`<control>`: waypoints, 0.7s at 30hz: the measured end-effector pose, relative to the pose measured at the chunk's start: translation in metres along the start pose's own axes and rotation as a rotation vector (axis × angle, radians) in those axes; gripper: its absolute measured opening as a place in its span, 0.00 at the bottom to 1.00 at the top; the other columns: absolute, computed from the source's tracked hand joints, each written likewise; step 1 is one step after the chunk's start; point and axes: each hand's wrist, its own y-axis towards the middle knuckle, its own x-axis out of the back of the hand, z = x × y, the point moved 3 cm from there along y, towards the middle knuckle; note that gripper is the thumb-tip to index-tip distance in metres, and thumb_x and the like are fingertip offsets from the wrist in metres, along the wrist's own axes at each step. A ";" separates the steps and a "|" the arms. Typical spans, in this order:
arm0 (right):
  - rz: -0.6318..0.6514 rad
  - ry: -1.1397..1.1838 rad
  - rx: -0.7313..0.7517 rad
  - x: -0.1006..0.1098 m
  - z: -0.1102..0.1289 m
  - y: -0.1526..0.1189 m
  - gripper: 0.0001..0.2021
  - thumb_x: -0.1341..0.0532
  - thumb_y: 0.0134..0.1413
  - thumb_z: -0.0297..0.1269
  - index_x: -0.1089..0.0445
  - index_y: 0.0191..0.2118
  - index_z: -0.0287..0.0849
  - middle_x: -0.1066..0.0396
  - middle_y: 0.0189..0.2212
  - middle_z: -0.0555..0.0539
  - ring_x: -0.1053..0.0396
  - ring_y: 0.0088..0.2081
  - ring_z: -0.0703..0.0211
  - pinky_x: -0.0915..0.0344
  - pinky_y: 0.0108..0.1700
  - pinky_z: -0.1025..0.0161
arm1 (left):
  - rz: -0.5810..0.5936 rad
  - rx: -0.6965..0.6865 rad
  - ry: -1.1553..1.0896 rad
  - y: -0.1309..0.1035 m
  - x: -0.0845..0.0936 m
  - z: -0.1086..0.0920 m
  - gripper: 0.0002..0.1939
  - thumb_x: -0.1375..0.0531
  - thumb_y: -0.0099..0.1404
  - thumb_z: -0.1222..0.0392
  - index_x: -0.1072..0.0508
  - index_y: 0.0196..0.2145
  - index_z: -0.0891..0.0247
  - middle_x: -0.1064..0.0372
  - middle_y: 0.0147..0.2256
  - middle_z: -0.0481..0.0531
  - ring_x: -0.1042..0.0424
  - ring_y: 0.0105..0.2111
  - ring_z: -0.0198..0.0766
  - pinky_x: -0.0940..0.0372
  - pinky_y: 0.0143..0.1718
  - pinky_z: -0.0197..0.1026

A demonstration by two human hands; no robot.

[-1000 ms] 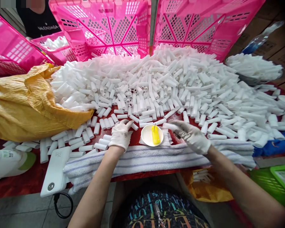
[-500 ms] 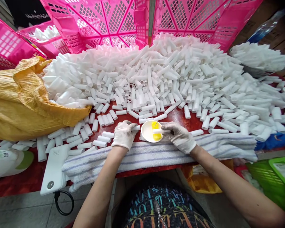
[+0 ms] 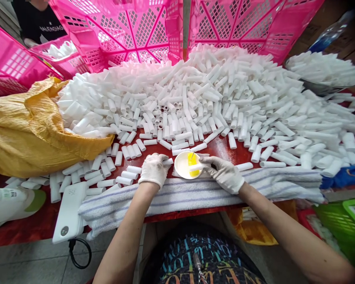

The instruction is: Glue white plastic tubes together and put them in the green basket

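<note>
My left hand (image 3: 154, 170), in a white glove, is closed on a short white plastic tube (image 3: 167, 161) that pokes out past the fingertips. Just to its right is a small white bowl (image 3: 181, 167) with a yellow patch (image 3: 192, 159) and a thin metal pin inside. My right hand (image 3: 223, 172), gloved too, pinches another white tube (image 3: 194, 167) by one end; its free end lies over the yellow patch. The bowl sits at the edge of a striped towel (image 3: 189, 194) under my wrists. Some loose tubes (image 3: 127, 176) lie left of my left hand.
A large heap of white tubes (image 3: 207, 86) covers the table before pink crates (image 3: 142, 23). At left are a yellow sack (image 3: 32, 130), a white power bank (image 3: 69, 213) and a white bottle (image 3: 12, 203). A person in a black shirt (image 3: 38, 21) stands behind the crates.
The tube in my right hand has moved slightly lower and left over the yellow patch. My left hand stays nearly in place. More of the person behind the crates shows.
</note>
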 end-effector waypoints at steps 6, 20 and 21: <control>-0.162 0.002 0.143 0.014 0.007 -0.011 0.07 0.32 0.50 0.41 0.26 0.35 0.48 0.28 0.35 0.46 0.27 0.36 0.56 0.26 0.41 0.56 | 0.056 0.299 -0.936 -0.009 0.001 0.014 0.23 0.35 0.58 0.48 0.30 0.46 0.64 0.26 0.38 0.54 0.28 0.35 0.38 0.33 0.44 0.44; -0.203 0.367 -0.373 -0.001 0.037 -0.020 0.20 0.33 0.46 0.55 0.28 0.38 0.43 0.30 0.25 0.50 0.39 0.19 0.67 0.45 0.18 0.68 | 0.338 0.294 -1.560 -0.051 -0.004 -0.054 0.28 0.27 0.50 0.48 0.30 0.44 0.65 0.28 0.33 0.51 0.32 0.29 0.31 0.36 0.34 0.35; -0.194 0.312 -0.343 0.001 0.038 -0.021 0.19 0.34 0.48 0.54 0.28 0.38 0.43 0.29 0.26 0.49 0.37 0.20 0.66 0.42 0.19 0.67 | 0.333 0.264 -1.440 -0.054 -0.002 -0.056 0.27 0.29 0.52 0.46 0.29 0.44 0.65 0.29 0.30 0.49 0.33 0.27 0.31 0.37 0.32 0.35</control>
